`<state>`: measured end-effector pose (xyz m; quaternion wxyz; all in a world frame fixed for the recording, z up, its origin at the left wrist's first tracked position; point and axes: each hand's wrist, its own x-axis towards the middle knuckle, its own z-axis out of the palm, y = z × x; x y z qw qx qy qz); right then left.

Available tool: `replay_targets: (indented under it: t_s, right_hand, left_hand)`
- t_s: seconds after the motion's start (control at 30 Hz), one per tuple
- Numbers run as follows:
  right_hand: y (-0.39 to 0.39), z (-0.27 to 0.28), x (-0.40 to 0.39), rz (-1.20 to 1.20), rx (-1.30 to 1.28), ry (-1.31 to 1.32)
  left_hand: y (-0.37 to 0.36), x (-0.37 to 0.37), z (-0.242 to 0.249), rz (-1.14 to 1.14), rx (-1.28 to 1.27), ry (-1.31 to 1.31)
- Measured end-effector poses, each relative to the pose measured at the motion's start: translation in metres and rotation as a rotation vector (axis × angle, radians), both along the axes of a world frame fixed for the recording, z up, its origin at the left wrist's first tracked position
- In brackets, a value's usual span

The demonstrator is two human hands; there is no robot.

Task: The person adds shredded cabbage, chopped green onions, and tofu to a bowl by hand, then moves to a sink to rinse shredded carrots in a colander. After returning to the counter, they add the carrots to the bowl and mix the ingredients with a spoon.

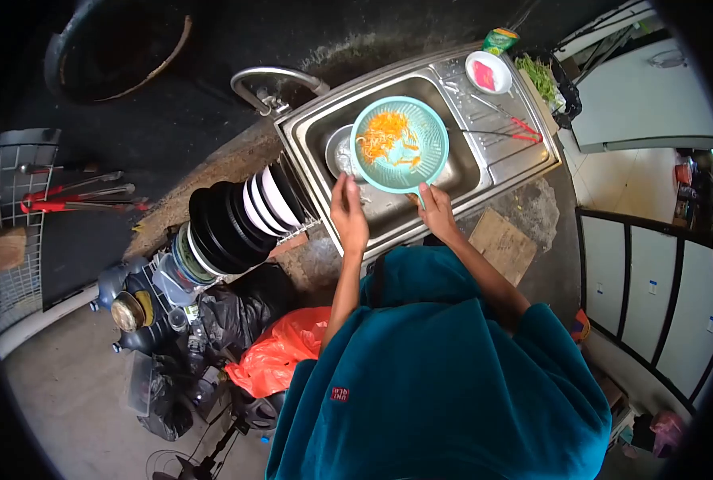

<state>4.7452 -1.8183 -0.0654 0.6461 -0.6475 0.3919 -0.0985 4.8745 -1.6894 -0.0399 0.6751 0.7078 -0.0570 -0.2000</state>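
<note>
Over the sink I hold a turquoise plastic colander (431, 154) by its short handle, which my right hand (436, 211) grips with the thumb on top. Shredded orange and whitish vegetable (384, 138), perhaps carrot, lies mostly on the colander's left side. My left hand (348, 214) is raised at the sink's front left, its fingers stretched out and holding nothing. Just beyond its fingertips a metal bowl (339, 152) sits in the sink (388, 216), partly hidden behind the colander.
A curved faucet (280, 74) rises at the sink's back left. Red-handled tongs (524, 128) and a white bowl (488, 74) with something pink rest on the drainboard (496, 156). Racked plates (220, 216) stand at left, above a red plastic bag (280, 352).
</note>
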Motion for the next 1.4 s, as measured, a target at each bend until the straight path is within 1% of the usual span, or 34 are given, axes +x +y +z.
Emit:
replay_targets:
  t_s: [0.03,0.07,0.13,0.2,0.27,0.3,0.33,0.37,0.4,0.43,0.47,0.5,0.53,0.6,0.63,0.67,0.73,0.77,0.8,0.87,0.9,0.93,0.97,1.0,1.03,1.07,1.13,1.17,1.2,1.23,1.27,1.33,1.4]
  right_hand:
    - [0.002,0.008,0.001,-0.001,0.029,-0.058]
    - [0.004,0.008,0.002,-0.011,0.03,-0.062]
    - [0.008,0.008,0.005,-0.055,0.193,-0.144]
    - [0.012,0.012,0.009,-0.057,0.253,-0.167]
    - [0.011,0.014,0.013,-0.059,0.307,-0.188]
    - [0.013,0.012,0.013,-0.017,0.242,-0.192]
    - [0.015,0.01,0.015,0.024,0.177,-0.199]
    - [0.021,0.005,0.017,-0.041,0.305,-0.231]
    - [0.022,-0.013,0.017,-0.047,0.307,-0.235]
    - [0.024,-0.039,0.014,0.018,-0.039,-0.264]
    - [0.026,-0.053,0.012,0.084,-0.387,-0.286]
    - [0.029,-0.017,0.017,-0.066,0.059,-0.209]
    - [0.026,-0.015,0.015,-0.069,0.062,-0.206]
    - [0.02,-0.015,0.014,-0.04,0.23,-0.004]
    - [0.02,-0.013,0.015,-0.069,0.19,-0.045]
    - [0.019,-0.017,0.012,-0.071,0.192,-0.04]
    - [0.012,-0.024,0.006,-0.016,-0.01,0.008]
    - [0.012,-0.028,0.003,-0.02,-0.011,0.013]
    - [0.015,-0.025,0.003,-0.028,0.04,0.008]
    - [0.019,-0.021,0.001,-0.033,0.092,0.001]
    - [0.02,-0.019,-0.001,-0.053,0.215,-0.03]
    - [0.017,-0.017,-0.001,-0.077,0.331,-0.063]
    - [0.016,-0.022,-0.003,-0.082,0.324,-0.062]
    - [0.018,-0.027,-0.003,-0.023,0.121,-0.116]
    - [0.02,-0.031,-0.004,0.038,-0.081,-0.168]
    - [0.018,-0.034,-0.006,0.037,-0.084,-0.168]
    - [0.01,-0.025,-0.005,-0.047,0.373,-0.064]
    - [0.006,-0.037,-0.006,-0.04,0.373,-0.027]
    - [0.004,-0.037,-0.004,-0.043,0.37,-0.029]
    - [0.004,-0.037,-0.004,-0.018,0.231,0.004]
    - [0.003,-0.037,-0.004,0.007,0.094,0.041]
    - [-0.008,-0.044,-0.001,0.016,0.085,0.096]
    - [-0.006,-0.047,0.003,-0.017,0.016,0.147]
  left_hand:
    - [0.0,0.005,0.011,-0.02,-0.041,0.005]
    - [-0.002,0.01,0.01,-0.031,-0.04,0.002]
    - [-0.008,0.021,0.01,0.042,-0.133,-0.007]
    - [-0.012,0.028,0.016,0.021,-0.124,-0.035]
    - [-0.018,0.029,0.028,-0.004,-0.047,-0.092]
    - [-0.021,0.033,0.029,-0.021,-0.021,-0.216]
    - [-0.024,0.03,0.032,0.033,0.043,-0.263]
    - [-0.024,0.029,0.031,0.049,0.059,-0.3]
    - [-0.025,0.028,0.03,0.064,0.074,-0.334]
    - [-0.023,0.025,0.033,0.055,0.079,-0.333]
    - [-0.021,0.022,0.038,0.039,0.094,-0.377]
    - [-0.022,0.022,0.041,0.025,0.105,-0.422]
    - [-0.021,0.021,0.04,0.022,0.109,-0.42]
    - [-0.015,0.023,0.034,-0.059,0.233,-0.521]
    - [-0.01,0.028,0.025,-0.153,0.18,-0.453]
    - [-0.007,0.026,0.017,-0.155,0.181,-0.449]
    - [-0.012,0.023,0.018,0.108,0.039,-0.444]
    - [-0.01,0.02,0.02,0.104,0.034,-0.433]
    - [-0.01,0.018,0.024,0.102,0.038,-0.428]
    - [-0.013,0.017,0.029,-0.377,0.103,-0.283]
    - [-0.011,0.023,0.032,-0.406,0.158,-0.253]
    - [-0.015,0.025,0.045,-0.315,0.027,-0.359]
    - [-0.018,0.027,0.036,-0.119,0.012,-0.38]
    - [-0.021,0.028,0.032,0.075,0.0,-0.396]
    - [-0.022,0.028,0.032,0.049,0.019,-0.369]
    - [-0.013,0.036,0.026,-0.309,0.092,-0.135]
    - [-0.011,0.032,0.028,-0.445,0.089,-0.212]
    - [-0.012,0.029,0.029,-0.297,0.04,-0.236]
    - [-0.012,0.027,0.031,-0.153,-0.008,-0.258]
    - [-0.01,0.027,0.023,-0.047,0.076,-0.369]
    - [-0.008,0.024,0.02,-0.053,0.074,-0.368]
    - [-0.007,0.017,0.026,-0.029,0.115,-0.491]
    - [-0.004,0.013,0.027,-0.027,0.119,-0.497]
